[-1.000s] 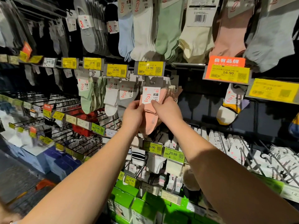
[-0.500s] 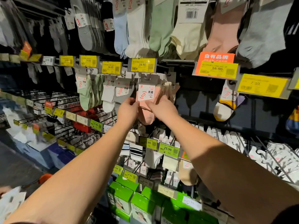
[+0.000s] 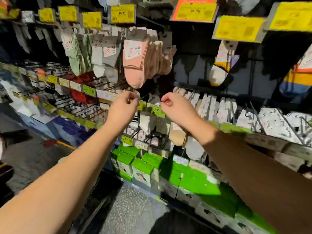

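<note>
Socks (image 3: 136, 65), pink, hang in a bunch at upper centre of the frame, under a yellow price tag (image 3: 122, 14). Both my hands sit just below them and touch none. My left hand (image 3: 124, 103) has its fingers curled, thumb and forefinger close together at a small grey blur; whether they pinch anything I cannot tell. My right hand (image 3: 176, 108), near it at centre, is loosely curled and holds nothing. Green boxes (image 3: 141, 168) stand at lower centre.
</note>
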The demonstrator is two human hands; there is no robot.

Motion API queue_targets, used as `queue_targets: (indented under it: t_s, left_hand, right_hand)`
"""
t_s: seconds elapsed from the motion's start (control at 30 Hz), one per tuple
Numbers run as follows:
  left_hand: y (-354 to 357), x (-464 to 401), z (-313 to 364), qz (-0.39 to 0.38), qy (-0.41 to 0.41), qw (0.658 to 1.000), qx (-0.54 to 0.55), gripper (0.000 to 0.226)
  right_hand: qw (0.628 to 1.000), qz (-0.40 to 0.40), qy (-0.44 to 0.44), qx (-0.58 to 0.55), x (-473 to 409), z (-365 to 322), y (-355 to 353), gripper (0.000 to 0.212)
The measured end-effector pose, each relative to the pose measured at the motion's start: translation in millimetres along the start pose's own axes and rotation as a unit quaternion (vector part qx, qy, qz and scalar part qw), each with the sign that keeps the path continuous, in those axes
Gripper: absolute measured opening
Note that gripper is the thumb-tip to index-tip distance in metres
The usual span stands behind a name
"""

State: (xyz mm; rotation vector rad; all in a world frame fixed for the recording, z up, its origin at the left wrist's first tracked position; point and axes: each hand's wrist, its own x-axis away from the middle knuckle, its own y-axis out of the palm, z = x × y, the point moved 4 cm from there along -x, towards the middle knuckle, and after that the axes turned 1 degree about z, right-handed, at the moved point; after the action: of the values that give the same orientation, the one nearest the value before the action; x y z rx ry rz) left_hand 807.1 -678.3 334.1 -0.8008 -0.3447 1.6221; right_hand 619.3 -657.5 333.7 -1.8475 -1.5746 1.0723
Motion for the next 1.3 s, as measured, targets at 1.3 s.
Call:
queue_targets:
  t_s: [1.3]
  left_hand:
    - [367,731,208,-0.504,-0.082,0.859,-0.026,0.020]
  right_hand:
    - [0.895,-0.257,0.366,0.004,779,414,-124,0.034]
